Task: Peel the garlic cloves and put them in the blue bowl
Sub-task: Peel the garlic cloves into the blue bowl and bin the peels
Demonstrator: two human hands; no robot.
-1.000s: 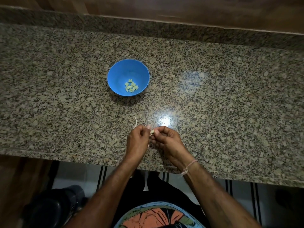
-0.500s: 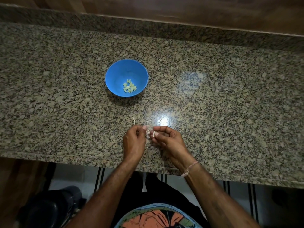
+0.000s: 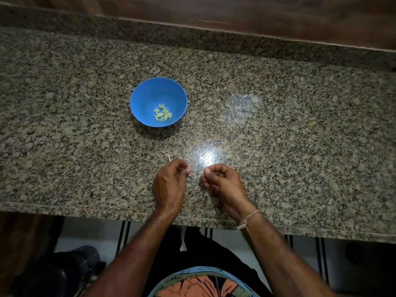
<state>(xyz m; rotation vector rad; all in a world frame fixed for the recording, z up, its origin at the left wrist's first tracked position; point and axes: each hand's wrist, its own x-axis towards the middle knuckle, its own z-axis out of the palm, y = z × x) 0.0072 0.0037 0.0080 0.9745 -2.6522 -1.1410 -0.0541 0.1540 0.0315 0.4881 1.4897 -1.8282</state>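
Left hand (image 3: 169,185) and right hand (image 3: 225,183) sat apart by the counter's (image 3: 278,146) front edge, fingers curled in, honestly couldn't tell if either pinched anything, while peeled garlic cloves (image 3: 162,114) lay jumbled, tips every which way, in the blue bowl (image 3: 150,99) mid-counter, left of center.

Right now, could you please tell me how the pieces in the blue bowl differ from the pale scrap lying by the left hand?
The cloves are a cluster of plump, yellow-green pieces; the scrap is one thin, whitish, curled strip. The cloves lie inside the blue bowl; the scrap lies bare on the counter, just beyond the left hand. Both are small and pale.
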